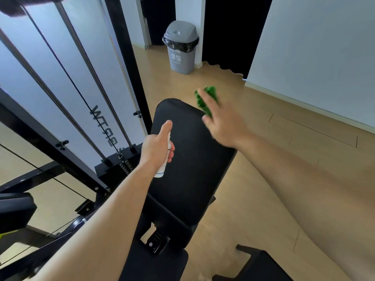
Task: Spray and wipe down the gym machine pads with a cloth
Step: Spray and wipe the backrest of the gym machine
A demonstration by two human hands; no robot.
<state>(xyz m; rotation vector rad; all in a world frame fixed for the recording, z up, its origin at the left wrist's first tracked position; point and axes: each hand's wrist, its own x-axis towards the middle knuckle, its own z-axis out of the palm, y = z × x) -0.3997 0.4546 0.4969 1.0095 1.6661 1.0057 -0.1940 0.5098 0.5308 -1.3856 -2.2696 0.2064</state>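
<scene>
at frame centre the left hand [157, 147] grips a white spray bottle [163, 165], thumb up, aimed along the black bench back pad [188, 159]. the blurred right hand [221, 122] presses a green cloth [206, 98] with flat fingers on the pad's upper right edge, likely wiping.

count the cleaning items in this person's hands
2: a white spray bottle gripped in the left hand over the black back pad, and a green cloth under the right hand at the pad's far right corner. No others show.
</scene>
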